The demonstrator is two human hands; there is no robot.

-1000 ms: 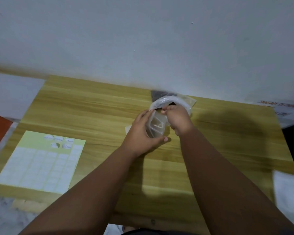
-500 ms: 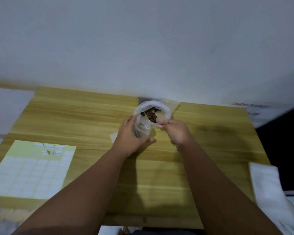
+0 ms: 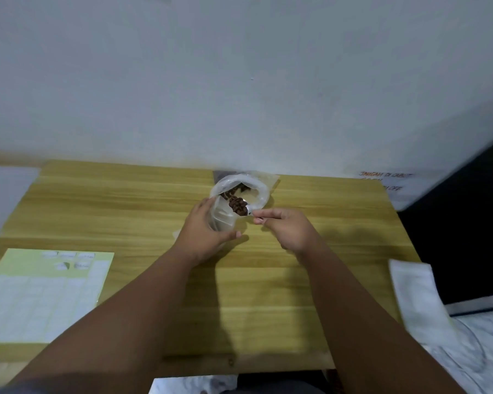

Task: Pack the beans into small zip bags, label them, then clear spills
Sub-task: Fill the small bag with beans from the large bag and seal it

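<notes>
My left hand (image 3: 204,227) grips a small clear zip bag (image 3: 222,216), held upright above the wooden table (image 3: 143,211). My right hand (image 3: 288,227) pinches the handle of a spoon (image 3: 241,207) heaped with dark brown beans, level with the small bag's mouth. Behind them stands a larger clear plastic bag (image 3: 256,191) with its mouth open and more beans inside, close to the wall. A sheet of white labels on green backing (image 3: 44,294) lies at the table's left front.
A white cloth (image 3: 416,300) lies at the table's right edge. The white wall rises right behind the table. A printed paper (image 3: 384,180) lies at the far right. A dark surface borders the right side.
My right hand has come out of the large bag with a spoonful of beans and drawn back to the right. The view has shifted slightly; my left hand keeps the small bag.
</notes>
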